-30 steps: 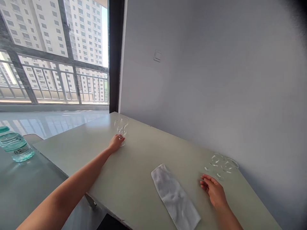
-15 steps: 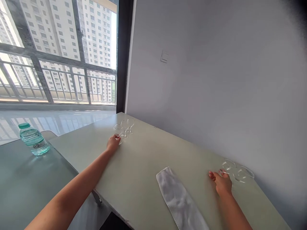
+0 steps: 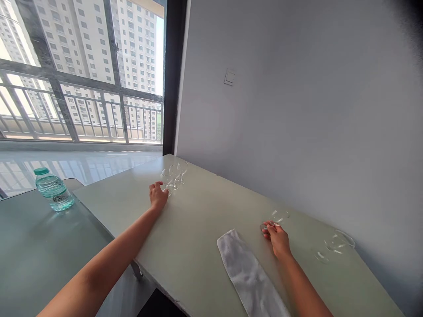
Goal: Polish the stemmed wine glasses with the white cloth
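Note:
Several clear stemmed glasses (image 3: 175, 175) stand in a close group at the far corner of the table. Beside the nearest of them is my left hand (image 3: 158, 195), fingers spread, its thumb close to that glass's base. My right hand (image 3: 276, 237) is closed on a clear glass (image 3: 280, 215), whose bowl points toward the wall and whose foot shows at the fingertips. Another clear glass (image 3: 340, 241) is farther right, near the wall. A folded grey cloth (image 3: 246, 273) lies between my forearms.
A water bottle with a green cap (image 3: 54, 190) stands on the darker glass table (image 3: 26, 246) at the left. The grey wall (image 3: 280, 110) borders the table's far side. Behind the bottle is a large window.
My right hand has moved left, carrying one glass away from the other at the right. My left hand has loosened from the nearest glass of the group. The view has shifted slightly.

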A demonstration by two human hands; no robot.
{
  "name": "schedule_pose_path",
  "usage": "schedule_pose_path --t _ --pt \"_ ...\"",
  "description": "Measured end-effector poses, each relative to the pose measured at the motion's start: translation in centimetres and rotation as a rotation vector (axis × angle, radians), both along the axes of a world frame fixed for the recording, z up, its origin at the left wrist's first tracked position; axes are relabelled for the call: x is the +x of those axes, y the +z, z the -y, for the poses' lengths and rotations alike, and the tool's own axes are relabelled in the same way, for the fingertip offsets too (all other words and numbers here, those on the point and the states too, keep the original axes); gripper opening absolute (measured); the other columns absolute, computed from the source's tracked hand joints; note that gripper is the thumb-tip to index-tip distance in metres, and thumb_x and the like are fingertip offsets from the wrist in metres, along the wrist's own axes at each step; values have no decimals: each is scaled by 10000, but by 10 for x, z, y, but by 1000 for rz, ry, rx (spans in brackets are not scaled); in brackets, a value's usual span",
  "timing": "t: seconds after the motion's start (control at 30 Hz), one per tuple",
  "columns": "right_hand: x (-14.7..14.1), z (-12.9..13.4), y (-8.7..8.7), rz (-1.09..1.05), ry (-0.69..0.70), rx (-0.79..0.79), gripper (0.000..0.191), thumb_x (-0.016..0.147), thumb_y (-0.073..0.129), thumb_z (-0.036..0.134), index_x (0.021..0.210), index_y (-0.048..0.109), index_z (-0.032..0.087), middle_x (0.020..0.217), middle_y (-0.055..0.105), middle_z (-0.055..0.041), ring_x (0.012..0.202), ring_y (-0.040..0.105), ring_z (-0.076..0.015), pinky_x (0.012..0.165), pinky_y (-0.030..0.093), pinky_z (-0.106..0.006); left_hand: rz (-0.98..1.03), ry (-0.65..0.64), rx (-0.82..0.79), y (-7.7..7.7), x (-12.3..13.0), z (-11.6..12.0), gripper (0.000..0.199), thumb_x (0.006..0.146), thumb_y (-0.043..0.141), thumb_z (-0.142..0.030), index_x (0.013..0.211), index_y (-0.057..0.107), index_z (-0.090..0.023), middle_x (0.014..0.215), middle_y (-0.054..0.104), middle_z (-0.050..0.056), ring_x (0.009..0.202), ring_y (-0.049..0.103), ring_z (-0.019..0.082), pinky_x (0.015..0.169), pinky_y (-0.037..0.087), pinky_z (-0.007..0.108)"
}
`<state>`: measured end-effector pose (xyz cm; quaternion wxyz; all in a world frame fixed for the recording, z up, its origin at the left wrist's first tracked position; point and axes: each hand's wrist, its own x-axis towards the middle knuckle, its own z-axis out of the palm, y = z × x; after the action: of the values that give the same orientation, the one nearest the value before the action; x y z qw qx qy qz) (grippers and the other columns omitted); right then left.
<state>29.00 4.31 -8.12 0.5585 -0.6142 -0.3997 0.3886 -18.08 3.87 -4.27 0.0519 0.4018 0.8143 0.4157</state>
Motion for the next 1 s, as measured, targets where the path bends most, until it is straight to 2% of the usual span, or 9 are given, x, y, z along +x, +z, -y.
schedule_pose_path --t 0.07,0.2,0.27,0.47,0.57,0.7,0.8,0.9,1.0 --pt "-24 2 4 5 84 -10 377 528 646 342 846 562 158 886 641 -40 543 569 -95 457 457 -207 -35 -24 85 6 21 9 270 739 463 -228 1007 437 -204 1112 451 76 1000 486 199 844 366 301" --pt "-79 4 9 16 263 -14 334 575 626 328 857 586 154 878 652 -48 537 569 -102 458 449 -210 11 -300 123 9 82 27 237 701 504 -204 933 460 -220 1044 470 41 924 508 183 801 390 299" --pt "-108 5 11 22 341 -17 324 598 610 330 868 591 151 865 656 -51 537 566 -106 457 444 -213 75 -375 125 7 112 33 257 693 501 -186 946 471 -217 1043 477 41 940 502 179 811 388 300" --pt "-172 12 17 40 548 -28 305 628 601 327 880 611 157 795 658 -35 519 535 -108 448 413 -215 311 -694 -57 -4 161 39 317 603 614 -207 919 596 -194 948 584 50 780 558 162 685 419 255" --pt "-185 19 21 49 647 -17 301 643 594 333 889 629 162 726 649 -16 565 545 -126 481 416 -221 374 -723 -75 -12 164 40 267 626 615 -284 875 630 -190 841 616 39 705 565 152 623 422 241" --pt "-192 31 25 57 770 -24 292 673 563 349 859 644 139 651 628 -13 579 555 -138 506 423 -233 346 -665 -76 -19 157 37 302 621 619 -314 901 634 -203 922 605 41 655 552 121 581 416 220" --pt "-195 40 28 69 827 -24 267 676 549 313 858 647 144 643 625 -11 583 554 -137 511 426 -234 300 -701 -84 -22 151 36 277 631 606 -346 870 652 -213 919 600 34 634 546 112 554 407 209" --pt "-185 48 38 99 802 -2 276 657 553 259 899 640 159 748 649 -28 618 569 -138 539 440 -243 289 -699 -82 -22 136 36 267 668 567 -387 831 656 -195 779 617 24 630 550 131 568 411 224" --pt "-158 57 52 116 717 15 303 653 557 275 924 629 158 934 639 -65 655 590 -143 568 461 -261 278 -641 -48 -21 106 31 265 675 563 -378 837 646 -186 884 629 33 715 564 150 656 428 251"
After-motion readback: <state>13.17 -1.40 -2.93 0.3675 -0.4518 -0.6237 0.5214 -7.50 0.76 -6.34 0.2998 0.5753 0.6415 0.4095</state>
